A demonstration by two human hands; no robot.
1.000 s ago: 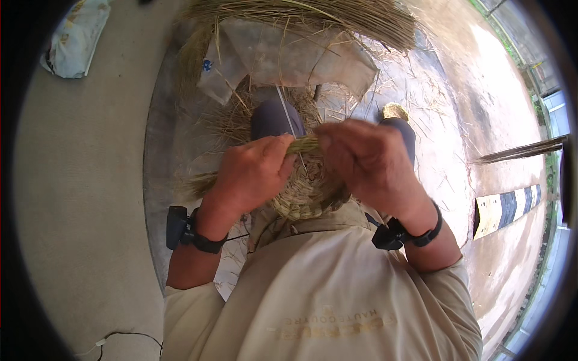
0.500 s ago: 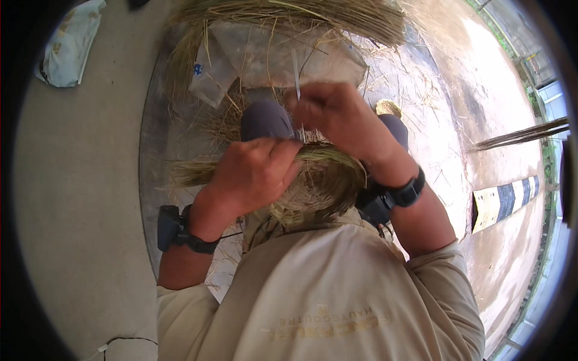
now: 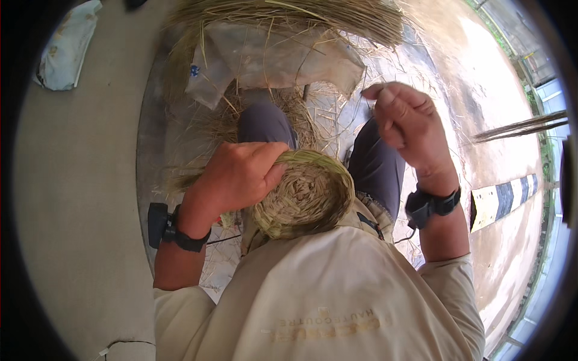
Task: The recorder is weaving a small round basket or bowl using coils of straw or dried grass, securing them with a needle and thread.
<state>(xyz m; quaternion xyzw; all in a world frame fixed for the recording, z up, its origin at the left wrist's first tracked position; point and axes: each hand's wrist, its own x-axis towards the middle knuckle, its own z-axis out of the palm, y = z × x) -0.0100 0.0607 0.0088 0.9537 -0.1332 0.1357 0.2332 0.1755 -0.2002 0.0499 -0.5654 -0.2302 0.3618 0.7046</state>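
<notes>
A round coiled straw basket [image 3: 310, 198] sits in my lap, its ring of woven grass facing up. My left hand [image 3: 236, 180] grips its rim at the upper left, fingers curled over the edge. Raised to the upper right of the basket, apart from it, my right hand [image 3: 407, 120] has its fingers curled together; whether something thin is between them is too small to make out. My legs [image 3: 376, 171] in dark trousers frame loose straw on the ground.
A long bundle of straw [image 3: 301, 15] lies ahead over a dirty clear plastic sheet [image 3: 283, 54]. A white sack [image 3: 66, 48] lies at the far left. At the right are a striped board [image 3: 506, 198], dark sticks [image 3: 518, 127] and a thin cable [image 3: 126, 343] lies lower left.
My right hand has pulled away from the rim up and to the right, and the pale strip seen near it earlier is no longer visible. The basket's inside is now exposed.
</notes>
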